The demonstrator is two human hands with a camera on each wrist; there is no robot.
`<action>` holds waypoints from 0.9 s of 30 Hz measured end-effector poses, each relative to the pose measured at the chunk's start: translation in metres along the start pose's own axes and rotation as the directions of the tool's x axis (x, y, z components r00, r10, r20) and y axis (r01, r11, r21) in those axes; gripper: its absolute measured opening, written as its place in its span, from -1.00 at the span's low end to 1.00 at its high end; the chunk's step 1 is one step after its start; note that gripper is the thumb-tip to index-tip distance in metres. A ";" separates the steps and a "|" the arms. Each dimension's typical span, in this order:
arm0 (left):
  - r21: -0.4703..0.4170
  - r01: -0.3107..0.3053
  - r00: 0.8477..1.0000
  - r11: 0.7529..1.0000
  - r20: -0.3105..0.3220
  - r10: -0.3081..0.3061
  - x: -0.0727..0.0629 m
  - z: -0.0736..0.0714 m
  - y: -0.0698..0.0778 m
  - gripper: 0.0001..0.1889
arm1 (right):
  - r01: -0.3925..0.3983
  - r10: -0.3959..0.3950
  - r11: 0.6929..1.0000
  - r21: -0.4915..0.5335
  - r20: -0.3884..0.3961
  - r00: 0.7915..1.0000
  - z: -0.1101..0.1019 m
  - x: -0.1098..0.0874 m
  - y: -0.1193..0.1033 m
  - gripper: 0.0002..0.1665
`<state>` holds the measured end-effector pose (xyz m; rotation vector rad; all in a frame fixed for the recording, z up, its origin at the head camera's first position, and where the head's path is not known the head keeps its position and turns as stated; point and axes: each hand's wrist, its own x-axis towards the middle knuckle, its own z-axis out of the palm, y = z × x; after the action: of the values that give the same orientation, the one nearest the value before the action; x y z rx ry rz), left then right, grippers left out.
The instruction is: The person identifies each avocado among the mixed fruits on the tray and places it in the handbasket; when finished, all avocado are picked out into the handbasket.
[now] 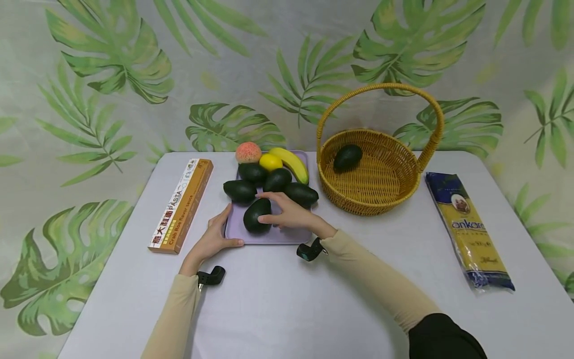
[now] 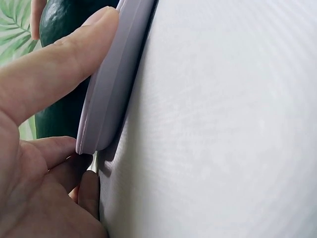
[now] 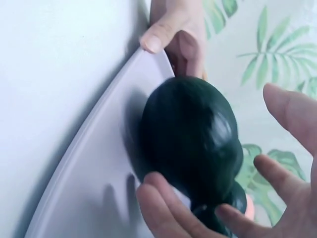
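Avocado (image 1: 257, 218) lies on the near part of the lilac tray (image 1: 280, 237), whose near left corner the left hand (image 1: 213, 237) pinches between thumb and fingers. Right hand (image 1: 289, 213) reaches from the right, its fingers spread around this avocado.

Desk (image 1: 260, 299) before a leaf-patterned backdrop (image 1: 305, 75). The left hand (image 1: 215, 235) holds the near left corner of a lilac tray (image 1: 287, 239); the right hand (image 1: 291, 214) spreads its fingers about the nearest avocado (image 1: 253, 218). Behind it lie four more avocados (image 1: 252, 173), a peach (image 1: 248, 153), a lemon (image 1: 271, 162) and a banana (image 1: 292, 164). Right: a wicker basket (image 1: 358, 204) containing a single avocado (image 1: 348, 157), then a pasta packet (image 1: 470, 232). Left: a pasta box (image 1: 181, 207).
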<state>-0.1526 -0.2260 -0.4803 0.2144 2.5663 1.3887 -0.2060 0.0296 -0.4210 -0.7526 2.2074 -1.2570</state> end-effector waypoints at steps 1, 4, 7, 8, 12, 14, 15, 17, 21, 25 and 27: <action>-0.002 -0.004 1.000 1.000 -0.001 0.004 0.000 0.000 -0.001 0.17 | -0.010 0.010 1.000 -0.011 -0.010 1.000 0.003 0.003 -0.001 -0.23; -0.002 -0.005 1.000 1.000 0.000 0.005 0.000 -0.001 -0.002 0.17 | -0.032 0.029 0.996 -0.078 -0.041 0.999 0.011 0.009 -0.006 -0.23; -0.003 0.001 1.000 1.000 0.003 -0.001 -0.001 -0.001 -0.001 0.17 | -0.048 0.037 0.986 -0.162 -0.073 0.997 0.017 0.013 -0.009 -0.25; -0.002 0.002 1.000 1.000 0.003 -0.002 -0.001 -0.001 -0.001 0.17 | -0.055 0.040 0.981 -0.188 -0.086 0.995 0.019 0.014 -0.009 -0.26; 0.007 0.004 1.000 1.000 0.005 -0.004 -0.001 -0.001 0.000 0.17 | -0.067 0.043 0.978 -0.199 -0.125 0.991 0.023 0.016 -0.008 -0.34; 0.011 0.000 1.000 1.000 0.004 0.000 0.000 -0.001 0.001 0.18 | -0.049 0.025 0.982 -0.183 -0.133 0.991 0.022 0.015 -0.006 -0.37; 0.011 0.000 1.000 1.000 0.003 0.000 0.000 -0.001 0.001 0.18 | -0.032 0.009 0.984 -0.176 -0.132 0.991 0.021 0.014 -0.005 -0.38; 0.005 -0.002 1.000 1.000 0.000 0.002 0.000 -0.001 0.001 0.18 | 0.011 -0.031 0.987 -0.162 -0.120 0.992 0.016 0.011 -0.003 -0.38; -0.017 0.000 1.000 1.000 -0.002 0.000 0.001 0.000 -0.001 0.18 | 0.083 -0.094 0.990 -0.113 -0.089 0.992 0.001 -0.001 0.001 -0.37; -0.025 0.007 1.000 1.000 -0.001 -0.007 0.000 0.001 0.001 0.19 | 0.105 -0.106 0.994 -0.018 -0.065 0.992 -0.021 -0.018 0.005 -0.37; -0.024 0.010 1.000 1.000 -0.001 -0.010 0.000 0.001 0.002 0.19 | 0.102 -0.099 0.994 0.041 -0.059 0.993 -0.035 -0.028 0.006 -0.37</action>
<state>-0.1522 -0.2247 -0.4792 0.1962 2.5463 1.4161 -0.2094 0.0726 -0.4066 -0.8295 2.2027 -1.3872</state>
